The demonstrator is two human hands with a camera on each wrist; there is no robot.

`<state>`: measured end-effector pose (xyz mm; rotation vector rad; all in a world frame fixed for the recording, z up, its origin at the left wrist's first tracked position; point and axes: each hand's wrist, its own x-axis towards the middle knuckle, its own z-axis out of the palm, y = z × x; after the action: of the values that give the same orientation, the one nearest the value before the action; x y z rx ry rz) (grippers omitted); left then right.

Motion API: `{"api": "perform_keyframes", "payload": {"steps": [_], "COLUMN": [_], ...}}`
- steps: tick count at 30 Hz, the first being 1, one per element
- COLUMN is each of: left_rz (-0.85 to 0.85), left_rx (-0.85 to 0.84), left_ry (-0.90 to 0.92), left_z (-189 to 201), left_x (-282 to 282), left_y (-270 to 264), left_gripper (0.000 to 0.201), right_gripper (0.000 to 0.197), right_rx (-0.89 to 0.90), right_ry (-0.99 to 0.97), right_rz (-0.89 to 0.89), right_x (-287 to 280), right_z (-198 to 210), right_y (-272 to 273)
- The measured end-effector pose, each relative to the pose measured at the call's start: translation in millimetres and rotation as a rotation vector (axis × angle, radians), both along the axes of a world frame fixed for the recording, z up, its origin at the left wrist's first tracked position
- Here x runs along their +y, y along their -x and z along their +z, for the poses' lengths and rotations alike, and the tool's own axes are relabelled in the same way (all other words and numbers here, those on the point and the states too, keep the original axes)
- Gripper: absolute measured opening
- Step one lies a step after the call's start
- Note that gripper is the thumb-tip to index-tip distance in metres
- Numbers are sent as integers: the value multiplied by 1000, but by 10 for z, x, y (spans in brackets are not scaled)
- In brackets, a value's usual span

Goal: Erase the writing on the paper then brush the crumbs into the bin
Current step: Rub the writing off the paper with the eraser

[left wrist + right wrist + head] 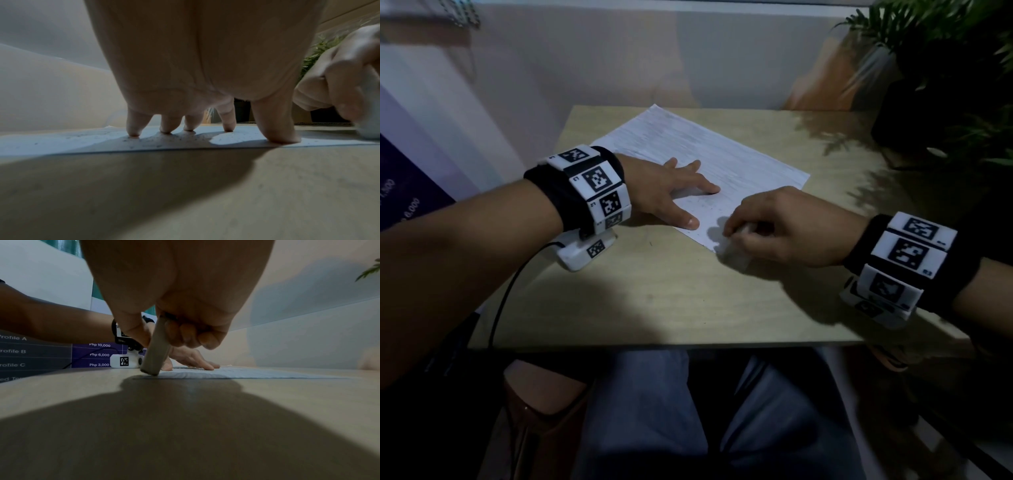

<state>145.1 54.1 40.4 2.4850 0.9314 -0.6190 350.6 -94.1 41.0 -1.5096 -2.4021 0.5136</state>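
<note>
Head view: a sheet of paper [698, 164] lies at a slant on the pale wooden surface [671, 294]. The left hand [671, 192] lies flat on the paper with its fingers spread wide and straight. It holds nothing; it just presses the sheet down. The right hand [784, 229] is just beside it, at the near corner of the paper. Its fingers are curled round a white eraser [738, 251], which looks blurry here.

In the left wrist view, the fingertips [133, 134] and the thumb touch the paper [61, 142]. Small dark crumbs [180, 138] lie on the sheet around the fingertips. The right hand [339, 84] shows at the right edge, with the eraser [370, 123] touching the paper.

In the right wrist view, the right hand [185, 308] pinches the eraser [156, 350] between the thumb and the curled fingers. The eraser stands tilted, and its bottom end touches the near edge of the paper [236, 374]. Faint grey lines run across the sheet. The left hand [193, 359] rests flat behind the eraser.

A green plant [941, 68] stands at the far right of the surface. A purple board with printed words [41, 353] is on the left side. Both wrists wear black bands with white marker blocks [599, 188].
</note>
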Motion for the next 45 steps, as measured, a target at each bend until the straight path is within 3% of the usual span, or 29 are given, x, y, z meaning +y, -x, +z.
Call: {"api": "perform_keyframes", "payload": {"steps": [2, 9, 17, 21, 27, 33, 37, 45], "left_rz": [4, -5, -6, -1, -3, -3, 3, -3], "left_rx": [-3, 13, 11, 3, 0, 8, 2, 12], "left_ry": [-2, -12, 0, -3, -6, -4, 2, -1], "left_z": [13, 14, 35, 15, 13, 11, 13, -3], "left_x": [-13, -17, -25, -10, -15, -2, -14, 10], "left_y": [-7, -8, -9, -3, 3, 2, 2, 11], "left_gripper": [81, 80, 81, 81, 80, 81, 81, 81], "right_gripper": [49, 40, 35, 43, 16, 30, 39, 32], "right_rx": [36, -123, -35, 12, 2, 97, 46, 77], "right_ry": [-40, -25, -92, -93, 57, -59, 1, -55], "right_rz": [41, -4, -15, 10, -15, 16, 54, 59], "right_x": [48, 11, -85, 12, -95, -83, -121, -103], "right_z": [-4, -6, -15, -29, -17, -40, -38, -32], "right_y": [65, 10, -100, -15, -165, -156, -178, -123]}}
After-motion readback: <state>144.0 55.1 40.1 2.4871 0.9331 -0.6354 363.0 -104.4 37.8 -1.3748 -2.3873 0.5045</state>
